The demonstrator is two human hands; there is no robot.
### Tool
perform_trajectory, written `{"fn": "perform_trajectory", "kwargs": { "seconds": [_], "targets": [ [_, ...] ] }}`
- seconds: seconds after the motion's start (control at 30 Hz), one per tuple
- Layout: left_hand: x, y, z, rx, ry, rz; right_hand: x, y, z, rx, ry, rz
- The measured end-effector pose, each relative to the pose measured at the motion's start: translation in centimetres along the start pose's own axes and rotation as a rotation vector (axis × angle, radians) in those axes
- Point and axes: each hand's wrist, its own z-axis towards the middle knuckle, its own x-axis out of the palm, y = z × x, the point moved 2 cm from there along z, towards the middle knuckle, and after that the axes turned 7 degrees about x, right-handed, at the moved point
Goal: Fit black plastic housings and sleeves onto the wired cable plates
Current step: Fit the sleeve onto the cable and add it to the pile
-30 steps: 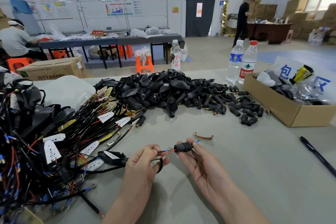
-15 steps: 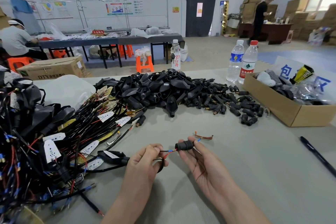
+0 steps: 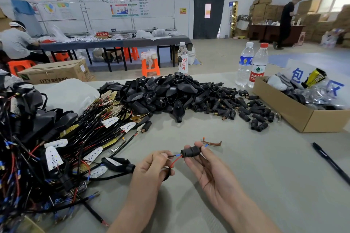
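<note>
A short black sleeve (image 3: 190, 151), ribbed and shaped like a barrel, is held just above the grey table (image 3: 265, 185) near its front edge; the right hand (image 3: 210, 168), palm up, pinches it between thumb and forefinger; a blue-tipped wire end (image 3: 206, 145) pokes out of its far side; a red wire (image 3: 175, 161) and a black one enter its near side; the left hand (image 3: 151, 166) curls round the cable (image 3: 166, 173) they come from, which carries a black housing (image 3: 118, 163) lying to the left; a tangle of wired plates (image 3: 56, 138) fills the left side; loose housings and sleeves are heaped (image 3: 161, 92) beyond; a cardboard box (image 3: 303, 119) and a pen (image 3: 331, 162) lie to the right. Compared with a second ago, both grips and the sleeve are much where they were; a person in black (image 3: 286, 22) at the back has walked further right.
</note>
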Motion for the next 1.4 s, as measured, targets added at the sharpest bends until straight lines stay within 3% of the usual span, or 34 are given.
{"fn": "perform_trajectory", "kwargs": {
  "seconds": [0.2, 0.5, 0.7, 0.97, 1.4],
  "targets": [
    [0.3, -0.7, -0.6, 0.15, 0.051, 0.31, 0.1, -0.1, -0.1, -0.041, -0.006, 0.0],
    [0.2, -0.7, -0.7, 0.153, 0.021, 0.325, 0.6, -1.0, -0.2, -0.09, -0.003, -0.097],
    [0.8, 0.1, -1.3, 0.294, 0.098, 0.627, 0.7, -1.1, -0.3, -0.087, 0.009, -0.097],
    [0.3, -0.2, -1.2, 0.235, 0.032, 0.521, 0.5, -0.4, -0.3, -0.092, -0.055, -0.061],
    [0.2, 0.3, -0.8, 0.286, 0.135, 0.558, 0.6, -0.9, -0.2, -0.023, -0.026, 0.025]
  ]
}}
